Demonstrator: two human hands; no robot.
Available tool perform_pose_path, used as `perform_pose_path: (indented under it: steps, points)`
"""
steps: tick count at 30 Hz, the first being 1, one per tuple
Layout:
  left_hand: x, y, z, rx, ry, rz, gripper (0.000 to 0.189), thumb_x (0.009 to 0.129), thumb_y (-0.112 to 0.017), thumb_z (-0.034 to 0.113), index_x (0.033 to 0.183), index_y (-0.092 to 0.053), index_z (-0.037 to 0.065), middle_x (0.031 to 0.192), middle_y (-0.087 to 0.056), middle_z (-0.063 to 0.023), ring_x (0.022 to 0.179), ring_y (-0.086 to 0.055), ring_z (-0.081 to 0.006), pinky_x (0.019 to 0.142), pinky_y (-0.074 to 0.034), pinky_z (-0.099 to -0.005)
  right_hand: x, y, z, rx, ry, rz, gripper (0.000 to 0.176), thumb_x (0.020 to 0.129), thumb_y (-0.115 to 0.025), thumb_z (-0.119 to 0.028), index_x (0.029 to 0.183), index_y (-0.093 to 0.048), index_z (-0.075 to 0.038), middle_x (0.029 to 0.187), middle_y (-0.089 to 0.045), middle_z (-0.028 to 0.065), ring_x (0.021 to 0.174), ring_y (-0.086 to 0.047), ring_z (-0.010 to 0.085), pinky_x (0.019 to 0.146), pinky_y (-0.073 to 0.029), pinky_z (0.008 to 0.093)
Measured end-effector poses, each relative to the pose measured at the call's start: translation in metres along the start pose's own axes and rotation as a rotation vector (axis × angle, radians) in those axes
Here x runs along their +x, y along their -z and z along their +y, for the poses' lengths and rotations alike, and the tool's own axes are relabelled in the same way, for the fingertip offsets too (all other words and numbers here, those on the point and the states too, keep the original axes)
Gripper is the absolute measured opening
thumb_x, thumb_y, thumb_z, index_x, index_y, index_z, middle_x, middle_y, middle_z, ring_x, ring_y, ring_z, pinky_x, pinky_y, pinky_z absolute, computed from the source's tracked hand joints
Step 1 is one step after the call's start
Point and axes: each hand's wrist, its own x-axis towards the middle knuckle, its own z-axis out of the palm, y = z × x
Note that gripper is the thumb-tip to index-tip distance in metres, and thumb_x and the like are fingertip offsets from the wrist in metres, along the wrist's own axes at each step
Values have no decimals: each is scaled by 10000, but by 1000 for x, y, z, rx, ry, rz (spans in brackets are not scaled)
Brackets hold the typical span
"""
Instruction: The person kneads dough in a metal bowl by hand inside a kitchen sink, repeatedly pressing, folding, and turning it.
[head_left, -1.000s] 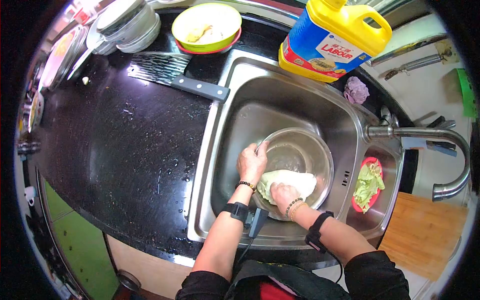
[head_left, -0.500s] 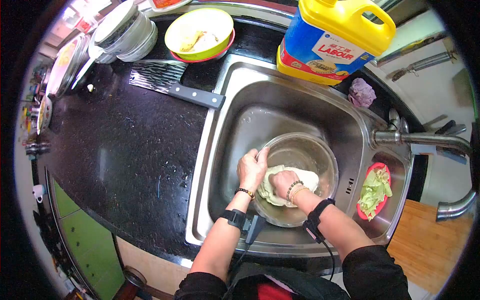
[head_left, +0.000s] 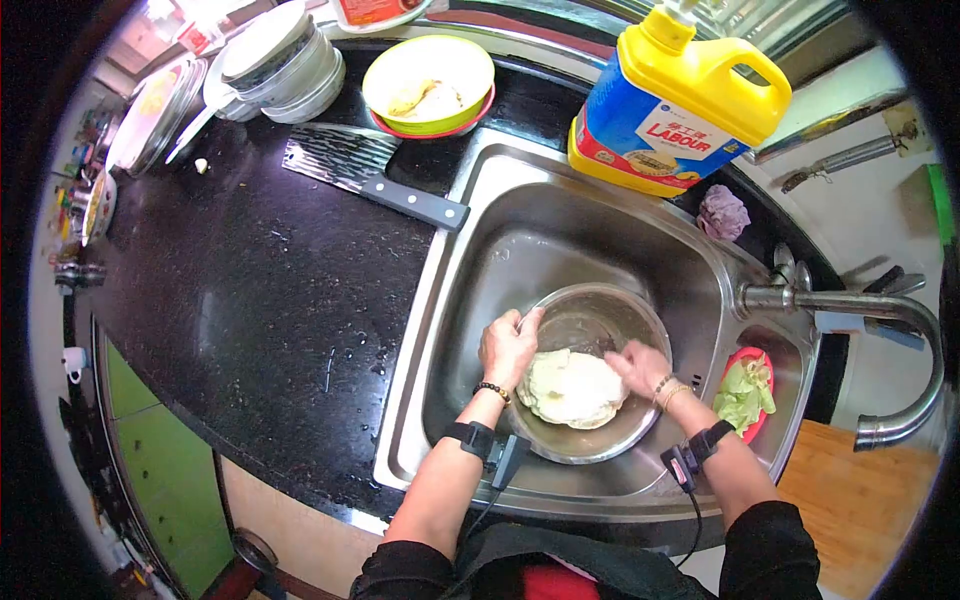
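A steel bowl [head_left: 655, 330] sits in the sink [head_left: 470, 290], tipped slightly in view, with a pale green cabbage [head_left: 572, 390] inside it. My left hand [head_left: 510, 347] is closed on the bowl's left rim, thumb and fingers at the edge, right beside the cabbage. At the cabbage's right side is my right hand [head_left: 640, 368], over the bowl; its fingers are smeared by motion and point toward the cabbage.
A cleaver [head_left: 400, 195] lies on the counter, its handle overhanging the sink edge. Behind the sink stand a yellow detergent jug [head_left: 665, 110] and a yellow-green bowl [head_left: 430, 85]. Torn leaves [head_left: 742, 395] fill a red dish by the faucet [head_left: 900, 300]. Dishes [head_left: 290, 70] are stacked back left.
My right hand has come off the top of the cabbage and moved right, baring its pale surface. My left hand keeps its grip on the bowl rim. The view has shifted slightly.
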Motion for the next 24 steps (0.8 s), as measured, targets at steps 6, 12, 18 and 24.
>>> perform_pose_path:
  steps: [6, 12, 18, 24]
  points:
    - [-1, 0, 1, -12, 24, -1, 472, 780, -575, 449, 611, -505, 14, 610, -550, -189, 608, -542, -372, 545, -406, -434, -47, -7, -11, 6, 116, 39, 563, 711, -622, -497, 935, -510, 7, 911, -556, 223, 884, -545, 348, 768, -435, 398]
    - [-2, 1, 1, -20, 14, 10, 474, 778, -579, 443, 616, -520, 2, 615, -555, -210, 616, -549, -397, 542, -411, -450, -93, -25, -39, 111, 273, 124, 500, 606, -764, -245, 915, -445, -15, 867, -513, 177, 815, -534, 332, 706, -436, 387]
    - [-3, 2, 2, -41, 30, 7, 475, 773, -579, 447, 623, -528, 0, 642, -567, -221, 659, -562, -407, 559, -421, -456, -99, -36, -76, -237, 331, 48, 391, 668, -711, -241, 875, -456, -27, 837, -524, 172, 788, -552, 337, 658, -444, 420]
    - [-1, 3, 3, -9, 8, 15, 472, 776, -557, 465, 660, -563, 7, 677, -581, -226, 694, -570, -415, 587, -437, -469, -90, -64, -84, -449, 372, 10, 274, 709, -635, -178, 893, -480, -46, 788, -579, 146, 747, -601, 295, 626, -477, 392]
